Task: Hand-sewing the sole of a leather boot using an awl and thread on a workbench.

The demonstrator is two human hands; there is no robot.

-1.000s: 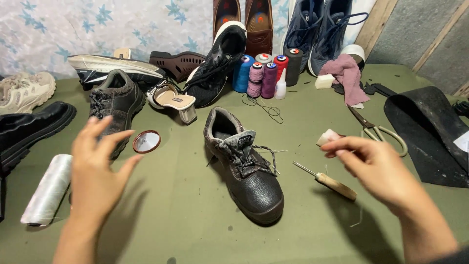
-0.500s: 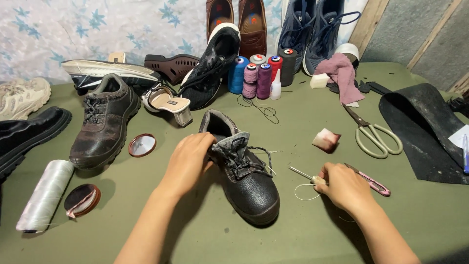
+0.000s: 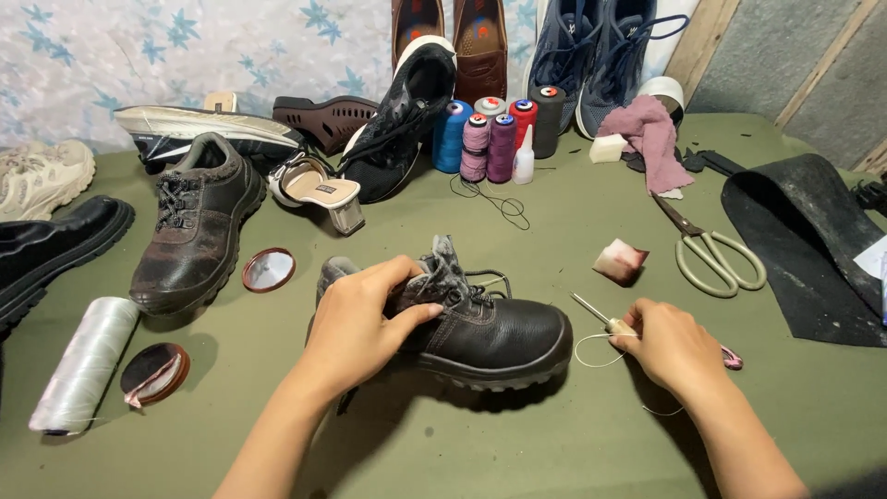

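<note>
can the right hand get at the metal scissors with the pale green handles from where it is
Probably yes. The right hand rests on a wooden-handled awl, and the metal scissors with pale green handles lie beyond it on bare green table. Only a small pink-and-white block sits nearby, off to the side.

I am sitting at an olive-green cloth-covered table point(image 3: 554, 231), facing a pale wall covering point(image 3: 185, 55) with blue star-flowers; grey boards point(image 3: 785, 55) are standing beyond.

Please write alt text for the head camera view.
The left hand grips a black boot on a green table, while the right hand closes on an awl. Shoes, thread spools and scissors lie around.
</note>
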